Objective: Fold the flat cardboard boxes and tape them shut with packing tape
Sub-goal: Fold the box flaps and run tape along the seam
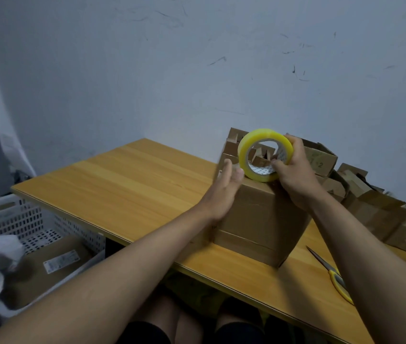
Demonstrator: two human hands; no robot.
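A folded brown cardboard box point(259, 219) stands upright on the wooden table point(127, 180), near its front edge. My right hand point(293, 175) grips a yellow-tinted roll of packing tape point(244, 147) on edge against the box's top, with fingers curled through the core. My left hand point(224, 189) lies flat against the box's left side near the top, fingers straight, thumb beside the roll.
Behind and to the right lie several more cardboard boxes point(383, 214) with open flaps. Yellow-handled scissors point(333, 276) rest on the table at the right. A white perforated crate point(23, 219) left of the table holds a brown parcel point(48, 264). The wall stands close behind.
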